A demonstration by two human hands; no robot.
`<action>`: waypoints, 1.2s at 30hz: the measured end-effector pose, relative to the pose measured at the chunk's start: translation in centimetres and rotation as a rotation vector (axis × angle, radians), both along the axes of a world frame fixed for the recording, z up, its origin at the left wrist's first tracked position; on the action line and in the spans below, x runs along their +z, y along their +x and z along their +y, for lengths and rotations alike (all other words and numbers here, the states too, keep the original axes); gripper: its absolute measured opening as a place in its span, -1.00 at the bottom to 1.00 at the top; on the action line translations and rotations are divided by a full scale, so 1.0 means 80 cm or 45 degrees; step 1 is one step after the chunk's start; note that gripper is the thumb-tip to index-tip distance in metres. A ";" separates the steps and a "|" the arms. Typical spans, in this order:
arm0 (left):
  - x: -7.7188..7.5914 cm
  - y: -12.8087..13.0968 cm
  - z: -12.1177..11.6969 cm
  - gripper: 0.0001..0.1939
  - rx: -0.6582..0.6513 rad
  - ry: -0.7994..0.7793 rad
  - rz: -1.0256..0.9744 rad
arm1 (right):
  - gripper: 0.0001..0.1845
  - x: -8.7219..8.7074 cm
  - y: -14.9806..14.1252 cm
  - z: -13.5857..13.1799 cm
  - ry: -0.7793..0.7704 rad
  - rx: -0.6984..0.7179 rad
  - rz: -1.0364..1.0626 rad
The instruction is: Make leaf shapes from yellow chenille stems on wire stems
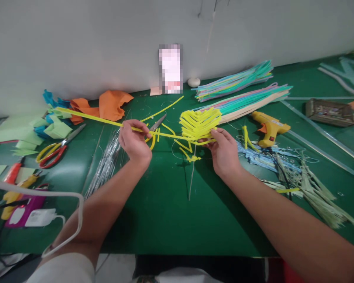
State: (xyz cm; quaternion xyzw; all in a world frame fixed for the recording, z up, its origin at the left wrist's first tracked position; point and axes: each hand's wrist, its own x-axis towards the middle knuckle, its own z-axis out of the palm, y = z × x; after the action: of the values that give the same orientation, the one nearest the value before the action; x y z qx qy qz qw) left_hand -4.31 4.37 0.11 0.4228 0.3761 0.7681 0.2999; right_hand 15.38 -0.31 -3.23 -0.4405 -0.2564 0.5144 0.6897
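Observation:
My right hand (pixel 224 151) grips the lower edge of a yellow leaf shape (pixel 199 124) built from pipe cleaners in a V pattern. A thin wire stem (pixel 191 181) hangs below it. My left hand (pixel 135 143) is closed on a long yellow pipe cleaner (pixel 91 119), which stretches from the far left across to the base of the leaf. Near my left fingers lie yellow-handled scissors (pixel 158 122), partly hidden by the hand and yellow strands. Loose yellow pieces (pixel 190 155) lie beneath the leaf.
Bundles of coloured pipe cleaners (pixel 233 86) lie at the back, near a yellow glue gun (pixel 270 127). Silver wires (pixel 104 165), red-and-yellow scissors (pixel 57 149) and a purple power strip (pixel 26 208) are on the left. A white cable (pixel 81 212) crosses over my left forearm.

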 end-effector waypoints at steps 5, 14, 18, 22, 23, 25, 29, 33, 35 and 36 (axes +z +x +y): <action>0.000 -0.002 0.002 -0.62 -0.028 0.021 -0.033 | -0.76 0.001 -0.001 0.000 -0.004 0.001 0.005; -0.009 0.003 0.004 -0.66 -0.367 -0.368 -0.083 | -0.83 0.001 0.001 0.001 -0.022 -0.048 0.059; -0.014 0.000 0.009 -0.71 -0.358 -0.446 -0.118 | -0.82 0.001 0.003 0.002 -0.020 -0.014 0.132; -0.017 0.002 0.009 -0.91 -0.397 -0.496 0.010 | -0.84 -0.001 0.004 0.005 -0.024 0.071 0.252; -0.017 0.003 0.009 -0.95 -0.418 -0.529 0.057 | -0.85 -0.001 0.005 0.006 -0.027 0.084 0.266; -0.018 0.004 0.008 -0.92 -0.429 -0.575 0.131 | -0.87 -0.001 0.005 0.007 -0.027 0.089 0.281; -0.021 0.002 0.009 -0.90 -0.355 -0.434 0.260 | -0.87 0.004 0.005 0.005 -0.026 0.099 0.313; -0.022 0.001 0.004 -0.89 -0.333 -0.292 0.407 | -0.81 0.008 0.005 0.003 -0.069 0.118 0.308; -0.021 0.002 0.000 -0.89 -0.354 -0.279 0.444 | -0.79 0.008 0.005 0.002 -0.074 0.121 0.309; -0.020 0.004 -0.001 -0.89 -0.367 -0.280 0.457 | -0.79 0.009 0.005 0.002 -0.072 0.123 0.313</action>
State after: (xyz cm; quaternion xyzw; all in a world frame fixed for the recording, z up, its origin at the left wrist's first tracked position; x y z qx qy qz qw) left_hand -4.02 4.26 -1.53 0.5664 0.4404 0.5846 0.3787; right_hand 15.75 -0.14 -2.52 -0.3806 -0.1763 0.6042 0.6775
